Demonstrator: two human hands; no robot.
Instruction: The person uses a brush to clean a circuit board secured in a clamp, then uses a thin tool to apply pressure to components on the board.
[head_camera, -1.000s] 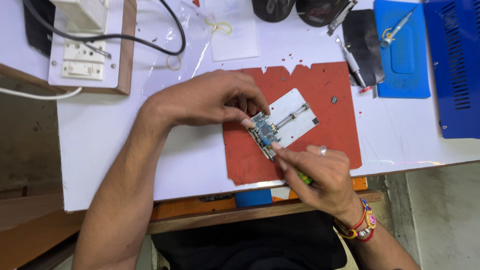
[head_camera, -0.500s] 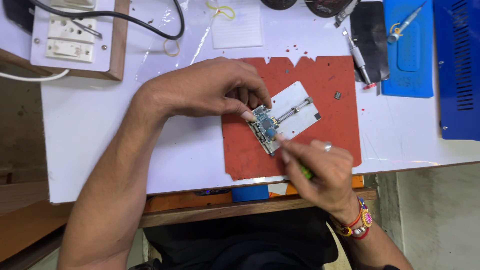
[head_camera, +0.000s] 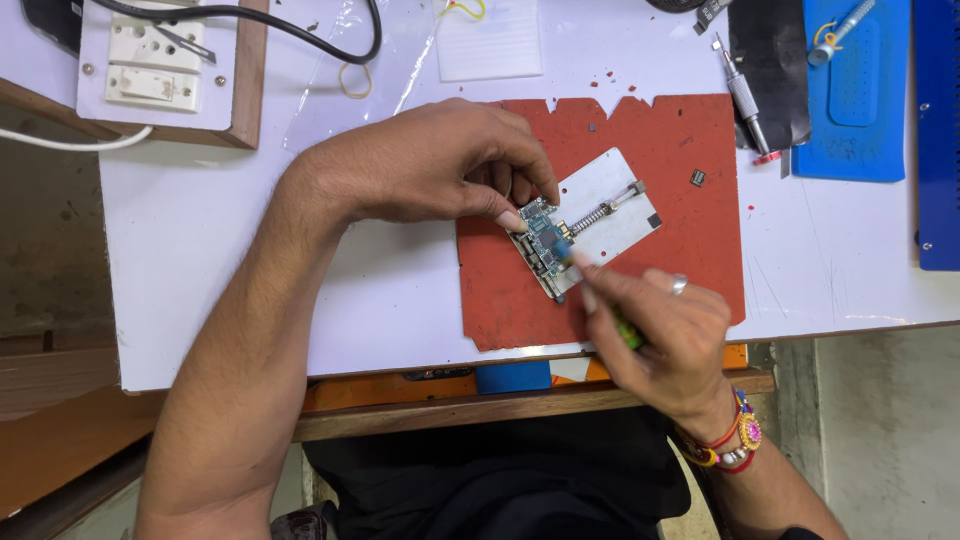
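A small blue circuit board (head_camera: 540, 236) is clamped in a white metal holder (head_camera: 620, 215) that rests on a red mat (head_camera: 690, 240). My left hand (head_camera: 430, 165) lies over the holder's left end, its fingertips pressing on the board's upper edge. My right hand (head_camera: 665, 335) grips a thin green-handled tool (head_camera: 625, 328) like a pen, and the tool's tip touches the board. A ring and bright thread bracelets are on my right hand and wrist.
A switch and socket board (head_camera: 165, 60) on a wooden block with a black cable (head_camera: 300, 35) sits at the top left. A screwdriver (head_camera: 742, 95), a black pad and a blue mat (head_camera: 850, 100) lie at the top right. The table's front edge runs just below my hands.
The view has shifted slightly. My right hand has moved a little along the board with the tool. My left hand keeps its hold on the board.
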